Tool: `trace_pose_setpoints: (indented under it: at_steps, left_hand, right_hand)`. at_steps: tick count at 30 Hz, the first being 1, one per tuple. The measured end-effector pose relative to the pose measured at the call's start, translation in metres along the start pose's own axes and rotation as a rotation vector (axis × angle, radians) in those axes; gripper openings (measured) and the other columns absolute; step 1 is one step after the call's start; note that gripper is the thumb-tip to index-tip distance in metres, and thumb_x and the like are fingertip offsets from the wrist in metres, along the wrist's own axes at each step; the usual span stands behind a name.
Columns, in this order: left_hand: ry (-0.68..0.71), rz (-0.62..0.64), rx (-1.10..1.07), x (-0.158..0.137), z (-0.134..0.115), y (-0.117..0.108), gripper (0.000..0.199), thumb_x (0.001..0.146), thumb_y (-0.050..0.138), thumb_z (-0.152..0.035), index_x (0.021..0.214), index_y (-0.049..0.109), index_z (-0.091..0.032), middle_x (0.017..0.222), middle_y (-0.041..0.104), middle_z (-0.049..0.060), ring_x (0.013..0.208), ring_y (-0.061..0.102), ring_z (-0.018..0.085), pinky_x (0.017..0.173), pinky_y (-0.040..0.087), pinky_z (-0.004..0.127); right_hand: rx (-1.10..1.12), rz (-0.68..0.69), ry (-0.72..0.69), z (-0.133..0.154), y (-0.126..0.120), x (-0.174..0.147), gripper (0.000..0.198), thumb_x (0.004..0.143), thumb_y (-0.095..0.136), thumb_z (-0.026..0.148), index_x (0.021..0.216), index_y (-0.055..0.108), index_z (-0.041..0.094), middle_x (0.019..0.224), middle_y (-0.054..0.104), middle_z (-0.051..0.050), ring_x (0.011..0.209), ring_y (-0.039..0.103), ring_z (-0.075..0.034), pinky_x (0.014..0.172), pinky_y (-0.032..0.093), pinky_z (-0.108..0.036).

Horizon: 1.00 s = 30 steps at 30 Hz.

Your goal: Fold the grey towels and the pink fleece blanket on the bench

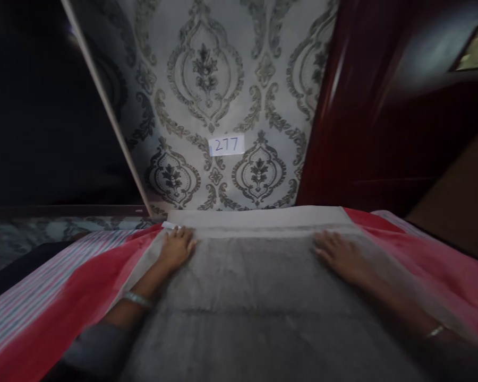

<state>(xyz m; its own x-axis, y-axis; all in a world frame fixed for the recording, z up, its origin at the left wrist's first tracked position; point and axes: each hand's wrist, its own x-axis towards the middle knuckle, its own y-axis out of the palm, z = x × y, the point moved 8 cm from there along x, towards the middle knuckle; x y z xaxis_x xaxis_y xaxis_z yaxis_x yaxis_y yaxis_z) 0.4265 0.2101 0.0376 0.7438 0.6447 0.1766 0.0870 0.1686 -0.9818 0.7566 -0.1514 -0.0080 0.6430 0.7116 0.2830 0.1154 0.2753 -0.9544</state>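
- The grey towel (242, 276) lies spread out flat, running from below the hands up to its pale far edge.
- Left hand (177, 248): open, palm down on the towel's far left part, fingers spread, pinching nothing; a small white tag (170, 225) sits by its fingertips.
- Right hand (340, 257): blurred but open and palm down at the towel's far right part; how firmly it presses I cannot tell.
- Red cloth (91, 281) shows on both sides of the towel.
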Motion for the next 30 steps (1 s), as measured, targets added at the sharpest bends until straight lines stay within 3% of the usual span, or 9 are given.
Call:
trace_pose_setpoints:
  at_steps: [3, 5, 7, 11, 14, 17, 22, 27, 30]
  left_hand:
    - [0.358, 0.109, -0.147, -0.060, -0.058, 0.014, 0.058, 0.097, 0.041, -0.049, 0.153, 0.039, -0.034, 0.165, 0.026, 0.004, 0.153, 0.019, 0.031, 0.122, 0.019, 0.056]
    - [0.489, 0.155, -0.194, -0.098, -0.072, 0.024, 0.059, 0.095, 0.043, -0.053, 0.153, 0.037, -0.040, 0.165, 0.025, 0.000, 0.153, 0.021, 0.029, 0.123, 0.018, 0.055]
    - [0.417, 0.152, -0.168, -0.116, -0.056, 0.030, 0.060, 0.096, 0.038, -0.050, 0.154, 0.036, -0.035, 0.165, 0.026, 0.002, 0.153, 0.022, 0.029, 0.123, 0.019, 0.055]
    - [0.140, 0.096, -0.077, -0.127, 0.026, 0.026, 0.063, 0.095, 0.031, -0.045, 0.153, 0.040, -0.023, 0.163, 0.030, 0.008, 0.152, 0.023, 0.032, 0.119, 0.024, 0.060]
    - [0.010, 0.073, -0.051, -0.143, 0.089, 0.026, 0.070, 0.092, 0.025, -0.045, 0.151, 0.043, -0.014, 0.160, 0.037, 0.013, 0.148, 0.032, 0.035, 0.113, 0.033, 0.061]
    - [-0.059, 0.039, -0.035, -0.172, 0.128, 0.028, 0.074, 0.088, 0.023, -0.044, 0.147, 0.048, -0.007, 0.154, 0.045, 0.018, 0.143, 0.040, 0.037, 0.111, 0.037, 0.059]
    - [-0.133, -0.044, 0.009, -0.232, 0.134, 0.010, 0.075, 0.087, 0.024, -0.047, 0.137, 0.055, 0.000, 0.135, 0.061, 0.023, 0.122, 0.058, 0.038, 0.106, 0.043, 0.050]
    - [-0.328, 0.018, -0.072, -0.285, 0.133, -0.007, 0.061, 0.092, 0.026, -0.042, 0.132, 0.057, -0.009, 0.102, 0.074, 0.013, 0.098, 0.068, 0.032, 0.088, 0.052, 0.042]
    - [-0.444, 0.035, -0.079, -0.300, 0.135, -0.013, 0.053, 0.095, 0.027, -0.037, 0.131, 0.057, -0.012, 0.093, 0.074, 0.009, 0.091, 0.068, 0.029, 0.081, 0.053, 0.038]
  right_hand:
    - [0.107, 0.200, -0.256, 0.072, 0.011, -0.055, 0.061, 0.100, 0.031, 0.058, 0.157, 0.033, 0.036, 0.165, 0.025, -0.005, 0.151, 0.021, -0.032, 0.117, 0.025, -0.060]
    - [0.146, 0.236, -0.332, 0.089, 0.010, -0.080, 0.061, 0.100, 0.030, 0.060, 0.158, 0.028, 0.038, 0.165, 0.023, -0.003, 0.152, 0.019, -0.030, 0.119, 0.021, -0.059]
    - [0.118, 0.240, -0.261, 0.071, 0.005, -0.090, 0.061, 0.101, 0.028, 0.059, 0.157, 0.030, 0.036, 0.164, 0.026, -0.004, 0.151, 0.022, -0.030, 0.118, 0.021, -0.060]
    - [-0.034, 0.210, 0.160, -0.034, -0.015, -0.108, 0.057, 0.102, 0.026, 0.049, 0.157, 0.034, 0.031, 0.164, 0.026, -0.005, 0.150, 0.025, -0.031, 0.117, 0.024, -0.061]
    - [-0.083, 0.197, 0.399, -0.104, -0.032, -0.149, 0.058, 0.102, 0.028, 0.044, 0.156, 0.035, 0.024, 0.163, 0.028, -0.010, 0.148, 0.029, -0.035, 0.113, 0.030, -0.064]
    - [-0.090, 0.183, 0.474, -0.138, -0.047, -0.199, 0.056, 0.101, 0.030, 0.035, 0.150, 0.047, 0.015, 0.155, 0.043, -0.016, 0.140, 0.042, -0.036, 0.109, 0.038, -0.060]
    - [-0.039, 0.160, 0.464, -0.146, -0.060, -0.260, 0.049, 0.098, 0.036, 0.032, 0.127, 0.066, 0.006, 0.127, 0.066, -0.020, 0.117, 0.063, -0.031, 0.101, 0.047, -0.040]
    - [0.067, 0.103, 0.732, -0.158, -0.059, -0.304, 0.053, 0.097, 0.040, 0.045, 0.121, 0.069, 0.008, 0.110, 0.071, -0.024, 0.101, 0.068, -0.037, 0.077, 0.052, -0.042]
    - [0.061, 0.063, 0.764, -0.157, -0.062, -0.310, 0.053, 0.096, 0.038, 0.046, 0.119, 0.069, 0.009, 0.101, 0.071, -0.025, 0.094, 0.068, -0.041, 0.070, 0.050, -0.044]
